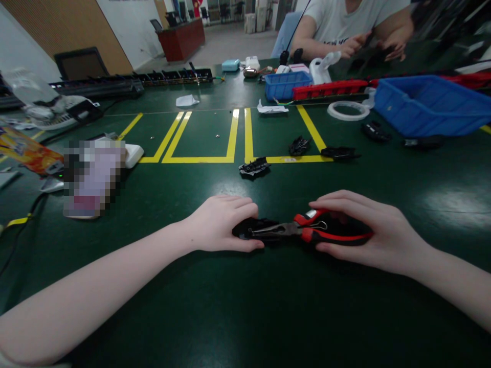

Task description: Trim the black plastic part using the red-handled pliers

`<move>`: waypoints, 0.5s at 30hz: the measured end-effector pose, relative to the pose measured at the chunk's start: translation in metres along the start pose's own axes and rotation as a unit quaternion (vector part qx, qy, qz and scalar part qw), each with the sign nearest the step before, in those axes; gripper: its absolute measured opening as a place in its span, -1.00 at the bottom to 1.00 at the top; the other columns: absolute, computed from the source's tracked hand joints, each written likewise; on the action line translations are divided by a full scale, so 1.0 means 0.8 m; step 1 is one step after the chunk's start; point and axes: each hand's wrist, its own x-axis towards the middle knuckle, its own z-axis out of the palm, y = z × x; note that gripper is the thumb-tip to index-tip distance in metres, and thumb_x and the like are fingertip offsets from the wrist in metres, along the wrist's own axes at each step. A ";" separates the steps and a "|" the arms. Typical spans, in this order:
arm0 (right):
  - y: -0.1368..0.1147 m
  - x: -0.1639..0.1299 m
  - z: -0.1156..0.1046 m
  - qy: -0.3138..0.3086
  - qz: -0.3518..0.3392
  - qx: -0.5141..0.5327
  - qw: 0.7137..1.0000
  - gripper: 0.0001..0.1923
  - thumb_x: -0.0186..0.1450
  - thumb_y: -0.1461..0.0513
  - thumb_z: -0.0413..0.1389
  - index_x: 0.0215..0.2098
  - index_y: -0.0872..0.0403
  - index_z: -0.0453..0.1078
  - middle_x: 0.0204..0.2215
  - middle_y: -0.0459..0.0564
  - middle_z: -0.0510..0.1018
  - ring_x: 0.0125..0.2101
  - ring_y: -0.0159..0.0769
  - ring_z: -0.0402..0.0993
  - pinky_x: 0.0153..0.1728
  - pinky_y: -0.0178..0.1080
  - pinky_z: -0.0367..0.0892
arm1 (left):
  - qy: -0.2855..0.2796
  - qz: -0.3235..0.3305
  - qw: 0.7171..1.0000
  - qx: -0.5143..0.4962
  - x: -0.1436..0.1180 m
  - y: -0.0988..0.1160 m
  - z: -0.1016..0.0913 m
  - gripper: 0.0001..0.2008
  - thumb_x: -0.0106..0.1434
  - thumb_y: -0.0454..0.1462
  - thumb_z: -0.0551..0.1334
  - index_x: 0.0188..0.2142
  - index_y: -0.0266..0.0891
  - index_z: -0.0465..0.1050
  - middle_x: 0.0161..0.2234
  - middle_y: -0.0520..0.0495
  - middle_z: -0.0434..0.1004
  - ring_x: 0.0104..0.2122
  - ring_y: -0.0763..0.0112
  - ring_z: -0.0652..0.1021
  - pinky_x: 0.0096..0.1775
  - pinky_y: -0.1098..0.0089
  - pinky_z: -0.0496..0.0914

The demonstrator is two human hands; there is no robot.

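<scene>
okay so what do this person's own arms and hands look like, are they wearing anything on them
Both forearms are bare up to the picture's edge: no sleeves, gloves, watch or rings show. The left hand and right hand are uncovered, with short plain nails.

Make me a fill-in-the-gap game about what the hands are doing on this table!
1. The right hand grips pliers with ____ handles.
2. The pliers' nose reaches a small ____ part under the left hand.
3. The lines taped on the green table are ____.
4. The big bin at far right is ____.

Missing words: red; black; yellow; blue
</scene>
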 end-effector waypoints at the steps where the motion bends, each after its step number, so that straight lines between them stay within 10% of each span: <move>1: 0.000 0.000 0.000 -0.001 0.001 0.001 1.000 -0.52 0.12 0.06 0.24 0.00 -0.07 0.35 -0.12 0.02 0.50 -0.16 -0.11 0.49 -0.23 -0.08 0.49 | 0.001 0.000 1.000 0.000 0.000 0.000 0.000 -0.59 0.20 0.09 0.15 -0.29 -0.23 0.33 -0.39 0.05 0.39 -0.43 0.45 0.38 -0.42 0.43 0.19; 15: -0.001 0.002 -0.002 -0.003 0.006 0.002 1.000 -0.52 0.10 0.08 0.25 -0.01 -0.06 0.36 -0.13 0.02 0.51 -0.17 -0.09 0.49 -0.24 -0.06 0.50 | 0.004 0.006 1.000 0.007 0.001 0.000 0.000 -0.59 0.21 0.09 0.14 -0.29 -0.23 0.33 -0.39 0.03 0.39 -0.43 0.43 0.39 -0.42 0.42 0.18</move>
